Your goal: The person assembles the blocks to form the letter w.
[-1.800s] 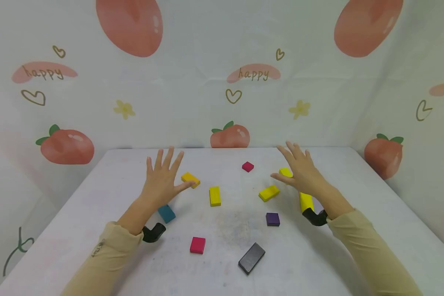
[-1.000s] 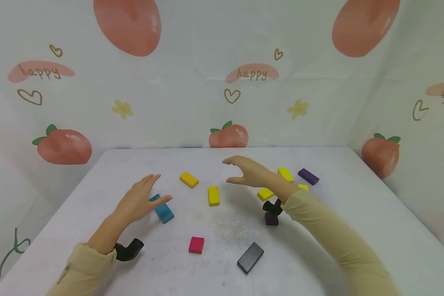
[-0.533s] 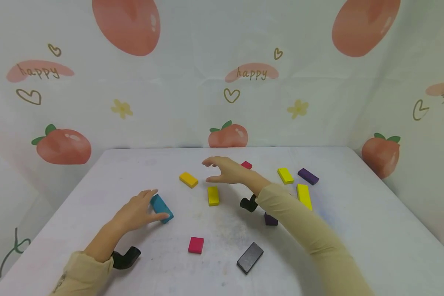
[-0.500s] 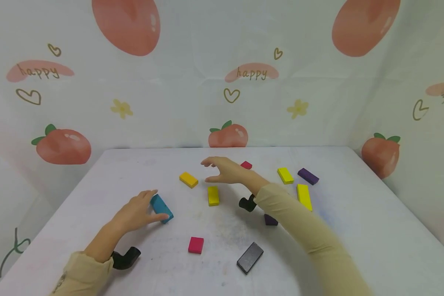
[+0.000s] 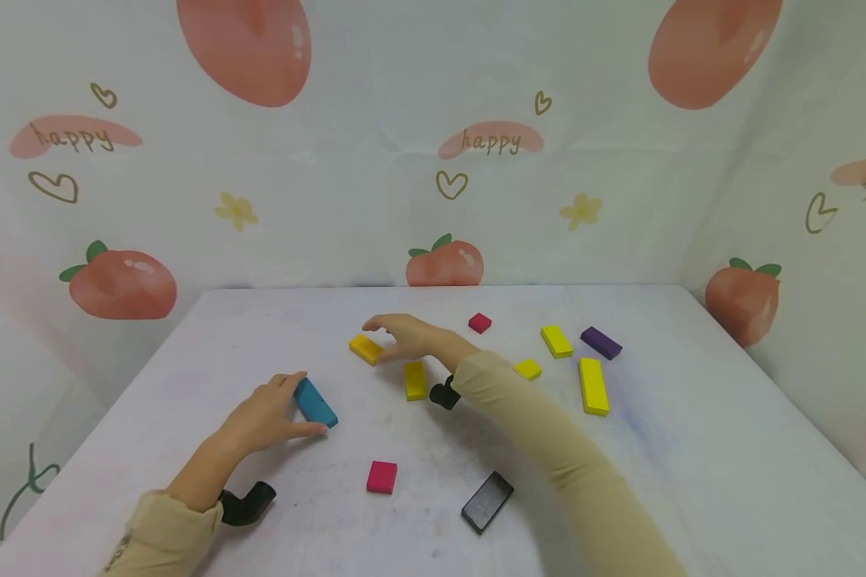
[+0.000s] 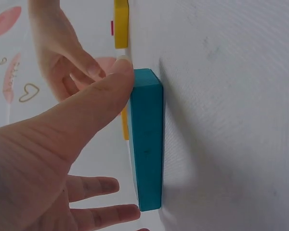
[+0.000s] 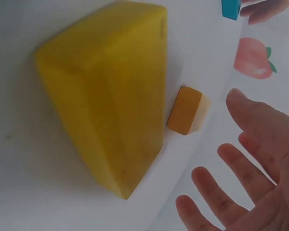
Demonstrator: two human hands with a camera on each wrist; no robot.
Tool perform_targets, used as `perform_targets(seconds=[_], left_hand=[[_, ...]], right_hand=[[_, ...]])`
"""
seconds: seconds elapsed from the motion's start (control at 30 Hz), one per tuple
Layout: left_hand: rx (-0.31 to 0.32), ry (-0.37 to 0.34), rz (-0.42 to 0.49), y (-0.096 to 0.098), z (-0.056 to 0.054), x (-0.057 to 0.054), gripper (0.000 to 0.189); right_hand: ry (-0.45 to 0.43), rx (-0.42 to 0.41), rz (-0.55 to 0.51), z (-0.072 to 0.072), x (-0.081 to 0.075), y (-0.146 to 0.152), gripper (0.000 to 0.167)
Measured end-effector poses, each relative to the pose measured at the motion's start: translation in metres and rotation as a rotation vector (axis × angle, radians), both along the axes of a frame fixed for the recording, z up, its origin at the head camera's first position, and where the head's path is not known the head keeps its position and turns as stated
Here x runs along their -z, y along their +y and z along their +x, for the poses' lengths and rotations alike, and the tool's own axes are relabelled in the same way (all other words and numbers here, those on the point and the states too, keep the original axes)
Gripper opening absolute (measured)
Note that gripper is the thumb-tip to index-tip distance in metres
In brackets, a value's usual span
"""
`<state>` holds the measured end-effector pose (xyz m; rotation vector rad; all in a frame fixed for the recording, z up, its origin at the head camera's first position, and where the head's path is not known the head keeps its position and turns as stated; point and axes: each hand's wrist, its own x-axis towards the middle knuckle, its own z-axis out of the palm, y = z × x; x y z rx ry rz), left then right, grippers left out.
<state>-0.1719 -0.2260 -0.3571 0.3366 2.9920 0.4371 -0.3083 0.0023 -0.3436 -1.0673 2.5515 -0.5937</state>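
We wear light beige long sleeves. In the head view our left sleeve (image 5: pixel 160 537) lies between seven and eight o'clock, its cuff (image 5: pixel 196 513) thick and bunched, with a small marking (image 5: pixel 121 551), too small to read, toward the outer edge. Our right sleeve (image 5: pixel 566 453) runs in from five o'clock, with fine creases across the forearm. Each wrist carries a smooth black piece bent like a short elbow pipe — the left black piece (image 5: pixel 248 503) at its cuff's three o'clock, the right black piece (image 5: pixel 445 393) near eight. Our left hand (image 5: pixel 260 417) and right hand (image 5: pixel 406 336) are bare.
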Motion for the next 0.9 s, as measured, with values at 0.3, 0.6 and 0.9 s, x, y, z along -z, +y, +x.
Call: perform_targets(seconds=[0.3, 0.6, 0.9], left_hand=[[-0.011, -0.001, -0.019, 0.0, -0.001, 0.002, 0.096], [-0.007, -0.006, -0.019, 0.001, 0.0, -0.002, 0.096], [0.011, 0.017, -0.017, 0.001, -0.001, -0.002, 0.092]], right_hand=[[-0.042, 0.047, 0.105, -0.006, 0.007, -0.017, 0.058], [-0.106, 0.077, 0.14, -0.004, 0.011, -0.027, 0.056], [-0.087, 0.116, 0.166, -0.001, 0.01, -0.03, 0.055]])
